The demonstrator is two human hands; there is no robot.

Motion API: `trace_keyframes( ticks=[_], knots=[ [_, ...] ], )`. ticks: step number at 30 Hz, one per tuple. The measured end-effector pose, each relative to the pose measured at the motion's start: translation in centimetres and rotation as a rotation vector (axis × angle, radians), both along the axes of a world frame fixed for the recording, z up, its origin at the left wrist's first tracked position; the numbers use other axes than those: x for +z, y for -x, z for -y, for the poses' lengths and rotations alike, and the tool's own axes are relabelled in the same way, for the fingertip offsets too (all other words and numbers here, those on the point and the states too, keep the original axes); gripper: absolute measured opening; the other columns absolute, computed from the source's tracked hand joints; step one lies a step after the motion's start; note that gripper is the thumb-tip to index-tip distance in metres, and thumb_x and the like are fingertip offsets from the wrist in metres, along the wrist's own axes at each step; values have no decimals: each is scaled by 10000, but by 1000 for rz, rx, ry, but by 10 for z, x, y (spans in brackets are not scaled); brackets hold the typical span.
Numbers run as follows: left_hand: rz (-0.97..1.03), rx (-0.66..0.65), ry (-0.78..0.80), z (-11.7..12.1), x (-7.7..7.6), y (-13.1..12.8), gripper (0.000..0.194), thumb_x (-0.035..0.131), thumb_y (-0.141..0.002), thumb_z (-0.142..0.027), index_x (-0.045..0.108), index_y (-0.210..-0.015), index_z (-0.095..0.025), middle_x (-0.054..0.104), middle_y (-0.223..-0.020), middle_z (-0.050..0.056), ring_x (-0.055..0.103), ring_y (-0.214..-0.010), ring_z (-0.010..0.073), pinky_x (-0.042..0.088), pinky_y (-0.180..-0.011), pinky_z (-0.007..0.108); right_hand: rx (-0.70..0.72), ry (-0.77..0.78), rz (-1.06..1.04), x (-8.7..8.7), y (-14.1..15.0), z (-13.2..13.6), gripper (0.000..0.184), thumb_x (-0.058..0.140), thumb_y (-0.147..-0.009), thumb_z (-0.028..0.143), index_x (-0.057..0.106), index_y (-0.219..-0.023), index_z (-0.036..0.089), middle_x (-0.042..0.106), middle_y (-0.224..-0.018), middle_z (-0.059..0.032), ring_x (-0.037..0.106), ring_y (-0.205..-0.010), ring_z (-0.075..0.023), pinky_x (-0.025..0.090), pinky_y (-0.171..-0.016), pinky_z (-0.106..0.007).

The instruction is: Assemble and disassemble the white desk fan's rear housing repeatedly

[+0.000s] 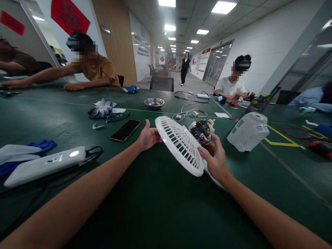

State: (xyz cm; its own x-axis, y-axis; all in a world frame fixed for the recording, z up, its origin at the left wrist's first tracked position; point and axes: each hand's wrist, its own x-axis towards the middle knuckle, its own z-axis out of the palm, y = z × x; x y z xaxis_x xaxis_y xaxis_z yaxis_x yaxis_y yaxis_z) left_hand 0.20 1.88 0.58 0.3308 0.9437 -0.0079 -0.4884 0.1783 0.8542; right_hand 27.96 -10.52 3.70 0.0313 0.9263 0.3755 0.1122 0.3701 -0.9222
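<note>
I hold a white round fan grille [178,143] tilted above the green table [155,207]. A black motor with red wires [201,129] sits on its back side. My left hand [148,137] grips the grille's left rim, fingers curled on the edge. My right hand [215,157] wraps the grille's right side beside the motor. A white fan housing [248,131] lies on the table just right of my right hand.
A black phone [125,130], gloves [101,109], a metal bowl [154,102] and white cables [188,112] lie beyond the grille. A white power bank [45,165] with a black cable lies at left. Other people sit at the far left and right; one person walks in the corridor.
</note>
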Motion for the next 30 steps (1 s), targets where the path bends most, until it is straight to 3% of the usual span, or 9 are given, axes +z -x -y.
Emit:
trace_keyframes(
  ticks=[4, 7, 11, 15, 17, 19, 21, 24, 30],
  knots=[
    [-59, -178, 118, 8, 8, 3, 759, 409, -940, -793, 741, -1031, -116, 791, -957, 198, 749, -1005, 359, 576, -922, 481, -74, -87, 349, -6, -6, -4, 801, 770, -831, 549, 401, -1489, 279, 727, -1181, -111, 716, -1019, -311, 576, -914, -522],
    [-130, -240, 151, 9, 8, 1, 543, 536, -977, -601, 755, -1029, -107, 798, -1000, 189, 766, -978, 324, 580, -956, 447, -114, -170, 619, -9, -4, -8, 865, 794, -784, 584, 416, -1490, 256, 699, -1257, -155, 695, -1101, -360, 551, -973, -570],
    [-171, -275, 162, 4, 3, -2, 259, 631, -961, -298, 757, -1082, -107, 790, -1111, 179, 771, -969, 271, 579, -984, 399, -74, -220, 769, -12, -3, -14, 813, 774, -794, 603, 456, -1449, 240, 689, -1245, -157, 687, -1098, -355, 546, -978, -560],
    [-151, -297, 189, -2, -1, 0, 251, 633, -961, -245, 754, -1103, -77, 790, -1091, 188, 775, -926, 255, 592, -965, 387, -71, -291, 716, -11, -19, -26, 562, 613, -937, 518, 493, -1411, 240, 692, -1153, -113, 682, -1031, -291, 552, -955, -492],
    [-141, -304, 195, -3, -3, 1, 253, 630, -965, -233, 751, -1112, -66, 790, -1081, 187, 775, -918, 247, 598, -956, 382, -211, -353, 694, -12, -32, -38, 513, 568, -959, 481, 517, -1400, 223, 664, -1229, -135, 651, -1111, -303, 532, -992, -501],
    [-137, -303, 199, -4, -3, 1, 257, 621, -974, -227, 746, -1120, -57, 789, -1087, 191, 775, -920, 245, 600, -956, 385, -360, -374, 743, -16, -44, -54, 616, 641, -899, 485, 517, -1425, 189, 594, -1392, -183, 564, -1286, -360, 463, -1089, -557],
    [-143, -293, 201, -4, -2, 1, 259, 623, -976, -228, 744, -1122, -51, 788, -1087, 197, 776, -916, 246, 602, -955, 389, -394, -295, 787, -23, -54, -69, 784, 719, -819, 480, 466, -1488, 161, 559, -1458, -211, 525, -1343, -398, 410, -1131, -609],
    [-155, -278, 200, -3, -1, 1, 253, 634, -975, -231, 747, -1110, -50, 788, -1083, 198, 776, -909, 244, 605, -946, 377, -329, -62, 722, -31, -62, -84, 925, 790, -738, 488, 415, -1528, 187, 679, -1284, -170, 666, -1126, -360, 503, -1022, -597],
    [-145, -289, 203, -6, -5, 2, 244, 651, -965, -235, 747, -1103, -58, 790, -1054, 187, 778, -905, 246, 608, -939, 383, -342, 212, 139, -31, -63, -83, 842, 802, -728, 548, 452, -1425, 227, 718, -871, -24, 720, -769, -266, 623, -761, -471]
  ],
)
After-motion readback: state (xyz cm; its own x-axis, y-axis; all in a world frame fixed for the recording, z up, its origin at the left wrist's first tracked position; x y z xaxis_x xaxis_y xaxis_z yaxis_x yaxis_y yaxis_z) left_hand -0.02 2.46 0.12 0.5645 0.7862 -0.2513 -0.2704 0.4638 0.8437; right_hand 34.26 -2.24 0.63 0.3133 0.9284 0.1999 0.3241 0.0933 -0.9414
